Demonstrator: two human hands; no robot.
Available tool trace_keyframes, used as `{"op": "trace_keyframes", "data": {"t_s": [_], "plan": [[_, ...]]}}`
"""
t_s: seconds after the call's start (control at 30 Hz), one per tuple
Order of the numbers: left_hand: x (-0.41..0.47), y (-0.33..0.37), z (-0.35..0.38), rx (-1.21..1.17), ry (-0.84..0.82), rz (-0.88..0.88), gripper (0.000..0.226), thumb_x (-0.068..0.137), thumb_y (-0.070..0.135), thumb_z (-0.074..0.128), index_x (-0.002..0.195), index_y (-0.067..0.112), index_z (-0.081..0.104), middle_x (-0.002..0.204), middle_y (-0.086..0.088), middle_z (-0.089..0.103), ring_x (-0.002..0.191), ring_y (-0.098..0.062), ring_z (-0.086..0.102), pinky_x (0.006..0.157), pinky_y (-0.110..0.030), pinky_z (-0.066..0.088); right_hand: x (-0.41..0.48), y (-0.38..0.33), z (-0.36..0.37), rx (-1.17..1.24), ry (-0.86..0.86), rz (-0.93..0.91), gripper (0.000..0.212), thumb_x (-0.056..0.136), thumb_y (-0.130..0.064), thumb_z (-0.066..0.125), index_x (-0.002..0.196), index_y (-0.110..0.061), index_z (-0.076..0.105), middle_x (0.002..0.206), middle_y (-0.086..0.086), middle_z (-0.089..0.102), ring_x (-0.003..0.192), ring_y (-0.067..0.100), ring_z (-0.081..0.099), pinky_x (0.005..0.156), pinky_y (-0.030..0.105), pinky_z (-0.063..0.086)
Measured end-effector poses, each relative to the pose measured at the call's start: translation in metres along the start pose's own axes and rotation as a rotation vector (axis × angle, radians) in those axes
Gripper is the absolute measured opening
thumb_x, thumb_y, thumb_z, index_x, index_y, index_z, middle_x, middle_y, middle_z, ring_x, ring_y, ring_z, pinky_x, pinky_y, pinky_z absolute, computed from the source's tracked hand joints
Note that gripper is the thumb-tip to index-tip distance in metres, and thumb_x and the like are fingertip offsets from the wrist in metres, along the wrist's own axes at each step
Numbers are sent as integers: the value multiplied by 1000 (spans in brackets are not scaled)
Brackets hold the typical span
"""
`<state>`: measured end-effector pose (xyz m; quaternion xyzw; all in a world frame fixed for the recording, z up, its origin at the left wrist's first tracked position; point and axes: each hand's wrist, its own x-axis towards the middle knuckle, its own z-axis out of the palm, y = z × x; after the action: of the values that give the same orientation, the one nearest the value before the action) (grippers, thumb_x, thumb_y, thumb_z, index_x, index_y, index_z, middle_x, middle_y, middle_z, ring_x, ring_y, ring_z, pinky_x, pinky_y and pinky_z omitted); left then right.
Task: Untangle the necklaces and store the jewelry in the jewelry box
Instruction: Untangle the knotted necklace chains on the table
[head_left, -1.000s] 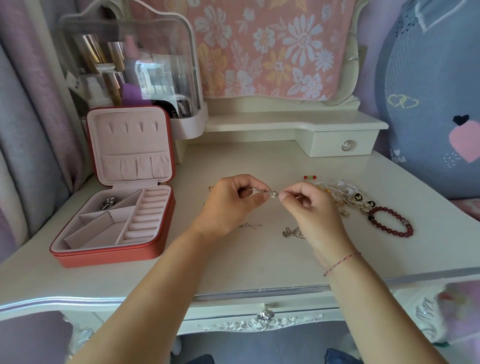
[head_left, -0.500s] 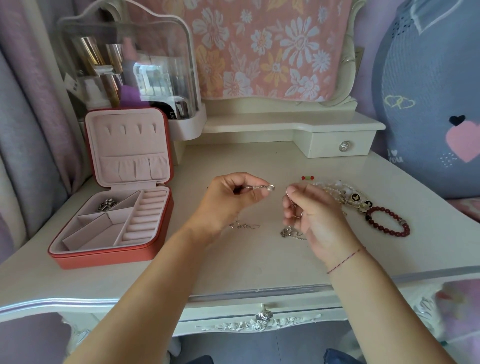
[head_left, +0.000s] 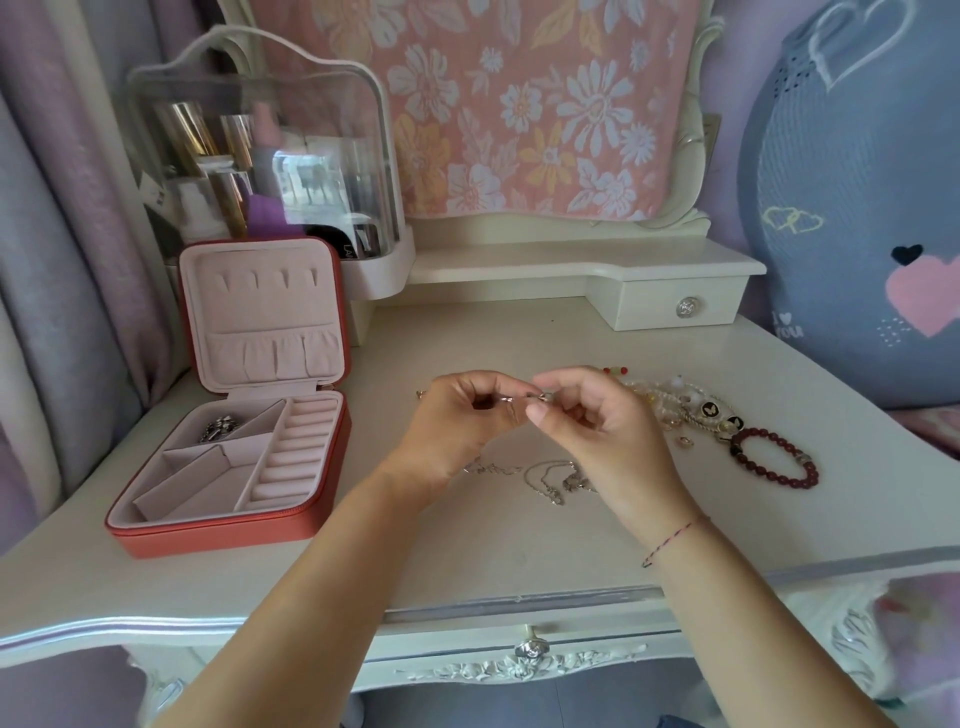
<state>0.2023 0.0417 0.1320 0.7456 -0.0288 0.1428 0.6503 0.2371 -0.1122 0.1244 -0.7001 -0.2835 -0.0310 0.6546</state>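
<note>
The left hand (head_left: 452, 426) and right hand (head_left: 602, 436), both with fingers curled, pinch a small silver piece (head_left: 524, 399) too tiny to identify; it runs nine to three o'clock. At six o'clock of it, a silver necklace (head_left: 545, 480) lies on the desk (head_left: 467, 561), partly hidden by the right hand. The open jewelry box (head_left: 156, 525) sits at nine o'clock.

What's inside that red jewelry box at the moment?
A silvery piece lies in the back-left compartment of the jewelry box; I see nothing in the other sections or ring rolls. The gathered lid pocket hides whatever it holds.
</note>
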Motion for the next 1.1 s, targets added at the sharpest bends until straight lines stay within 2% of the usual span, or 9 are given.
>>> {"op": "trace_keyframes", "data": {"t_s": [0.07,0.2,0.5,0.63,0.77,0.83,0.9,1.0,1.1], "plan": [[0,0,1,0,-8,-14,12,80,14,74,90,8,75,86,-8,74,78,-9,62,75,-18,48,2,0,-4,-5,42,1,12,84,-6,70,89,-17,70,78,2,70,75,15,64,73,25,51],[0,-2,5,4,23,-45,11,85,5,69,95,0,73,75,8,70,55,9,54,56,-3,37,5,-1,-23,75,167,58,14,84,-2,67,84,-16,68,74,-2,71,70,8,62,73,21,49],[13,-8,-1,200,134,-100,3,86,11,72,83,11,74,62,14,63,48,5,47,50,-10,35,-15,8,-80,65,360,151,14,83,0,68,83,-13,70,68,-3,71,65,6,62,66,12,49],[32,1,-8,310,156,-108,6,87,16,71,81,16,73,58,16,62,49,0,46,47,-8,35,-25,13,-94,-111,356,170,18,81,-2,72,78,-21,71,72,-2,72,68,10,63,67,11,48],[62,8,-15,492,119,-103,5,88,22,72,86,17,74,69,8,63,57,2,50,52,-6,37,-37,13,-93,-303,335,169,20,80,-4,71,76,-24,71,70,-8,71,66,3,63,66,11,47],[79,8,-18,564,99,-126,8,88,23,71,90,17,74,77,6,66,69,-5,56,57,-9,41,-41,12,-88,-392,327,166,18,80,-4,71,76,-21,72,69,-9,68,68,1,62,65,8,45],[96,6,-19,632,63,-162,10,88,24,71,92,16,75,76,7,65,67,-7,55,60,-15,42,-43,11,-83,-507,327,164,13,80,-4,71,79,-17,73,71,-16,63,68,-2,59,64,6,43],[116,-3,-16,617,6,-213,8,88,20,71,88,13,74,70,2,66,57,-6,52,61,-20,43,-43,12,-78,-650,322,176,10,81,-7,71,81,-17,72,71,-18,60,70,1,58,66,17,45],[131,-16,-10,565,-19,-234,6,89,10,69,90,5,73,69,-6,66,46,-3,52,55,-16,44,-43,13,-74,-738,303,195,10,80,-9,71,76,-18,69,73,-12,63,72,9,60,67,29,50]]}}
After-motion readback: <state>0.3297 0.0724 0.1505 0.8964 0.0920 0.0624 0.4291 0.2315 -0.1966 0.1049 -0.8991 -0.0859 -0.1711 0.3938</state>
